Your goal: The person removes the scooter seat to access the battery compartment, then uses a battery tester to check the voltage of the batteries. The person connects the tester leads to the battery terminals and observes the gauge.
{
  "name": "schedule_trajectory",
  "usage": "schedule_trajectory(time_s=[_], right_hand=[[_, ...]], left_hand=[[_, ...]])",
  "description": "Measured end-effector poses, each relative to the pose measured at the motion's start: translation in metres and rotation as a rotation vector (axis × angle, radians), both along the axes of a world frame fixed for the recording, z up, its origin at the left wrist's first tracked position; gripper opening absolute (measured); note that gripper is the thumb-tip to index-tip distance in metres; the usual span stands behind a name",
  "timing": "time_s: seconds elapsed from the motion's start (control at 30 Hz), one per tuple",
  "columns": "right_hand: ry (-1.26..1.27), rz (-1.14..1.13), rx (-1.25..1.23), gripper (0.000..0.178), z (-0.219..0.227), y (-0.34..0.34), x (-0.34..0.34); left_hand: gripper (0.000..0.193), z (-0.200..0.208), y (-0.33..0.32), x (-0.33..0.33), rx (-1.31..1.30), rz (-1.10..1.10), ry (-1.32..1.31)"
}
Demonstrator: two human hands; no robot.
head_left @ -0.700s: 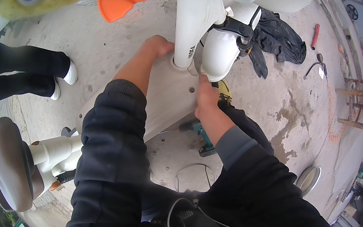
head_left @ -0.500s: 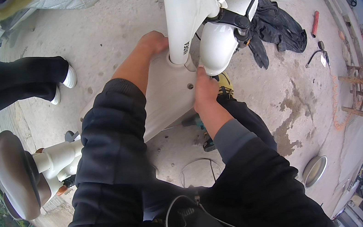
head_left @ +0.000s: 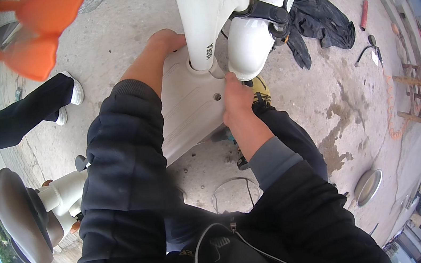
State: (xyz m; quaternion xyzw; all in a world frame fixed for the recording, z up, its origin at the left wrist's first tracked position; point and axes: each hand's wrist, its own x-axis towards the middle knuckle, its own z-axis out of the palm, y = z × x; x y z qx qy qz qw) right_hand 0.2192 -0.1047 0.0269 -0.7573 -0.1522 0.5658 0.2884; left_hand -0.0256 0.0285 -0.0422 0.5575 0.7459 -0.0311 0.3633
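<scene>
A white scooter or ride-on body panel (head_left: 185, 108) lies under me, with a white upright column (head_left: 205, 19) rising from it. My left hand (head_left: 165, 41) grips the panel's far edge just left of the column base. My right hand (head_left: 236, 101) presses on the panel's right side, fingers near the column base and a small hole. A rounded white front cover (head_left: 249, 45) with a black strap sits right beside my right hand.
A brown seat (head_left: 21, 222) on a white post stands at the lower left. Another person's dark-trousered leg and white shoe (head_left: 68, 95) are at left. Dark cloth (head_left: 322, 24), a red tool (head_left: 362, 8), a metal bowl (head_left: 368, 187) and wire (head_left: 233, 195) lie on the concrete floor.
The view has shifted; orange shapes now show at upper left. Both hands keep their places on the white panel by the column.
</scene>
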Motion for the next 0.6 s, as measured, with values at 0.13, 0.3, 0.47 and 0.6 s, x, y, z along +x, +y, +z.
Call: schedule_trajectory(time_s=[0.13, 0.3, 0.47, 0.6], right_hand=[[-0.059, 0.078, -0.024, 0.064, 0.007, 0.004, -0.002], [-0.208, 0.139, 0.000, 0.064, -0.007, 0.005, 0.000], [-0.168, 0.199, 0.002, 0.059, -0.019, 0.012, 0.006], [-0.138, 0.159, -0.106, 0.061, 0.006, 0.010, -0.001]], left_hand=[[0.063, 0.009, -0.006, -0.010, -0.081, 0.082, -0.012], [0.057, 0.019, -0.014, -0.010, -0.121, 0.192, -0.022], [0.050, 0.039, -0.009, -0.006, -0.215, 0.429, -0.324], [0.047, 0.067, -0.019, -0.001, -0.122, 0.550, -0.169]])
